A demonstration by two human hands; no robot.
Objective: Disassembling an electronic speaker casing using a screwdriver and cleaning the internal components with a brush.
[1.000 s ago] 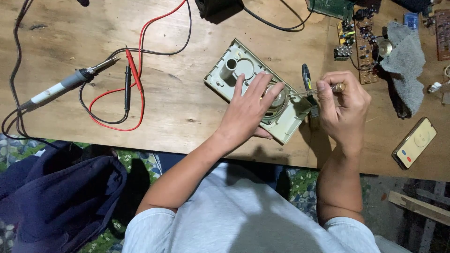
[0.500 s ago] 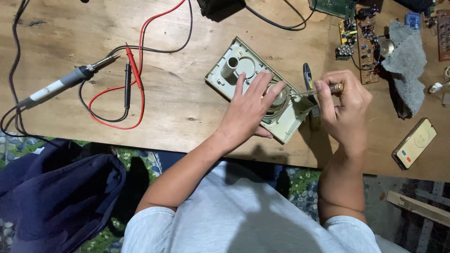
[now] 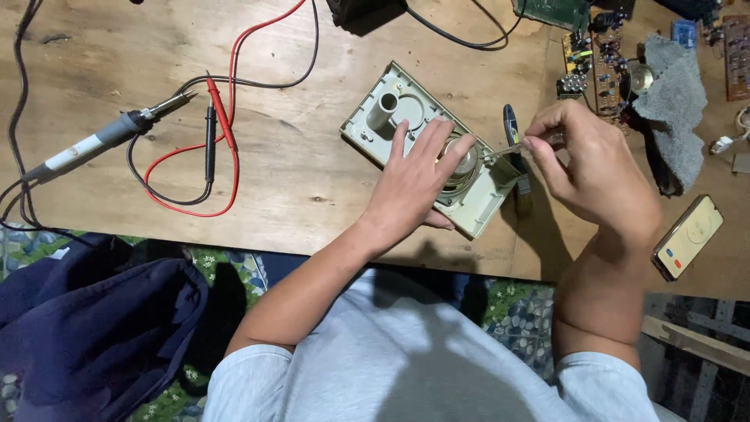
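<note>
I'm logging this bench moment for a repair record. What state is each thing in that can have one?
plastic housing: opened, inside facing up, flat on the bench
round speaker: seated in the housing, under the fingers
left hand: pressing down on the speaker
right hand: pinching a thin metal tool, tip at the speaker
soldering iron: lying unheld
red probe: lying unheld
phone: screen lit
</note>
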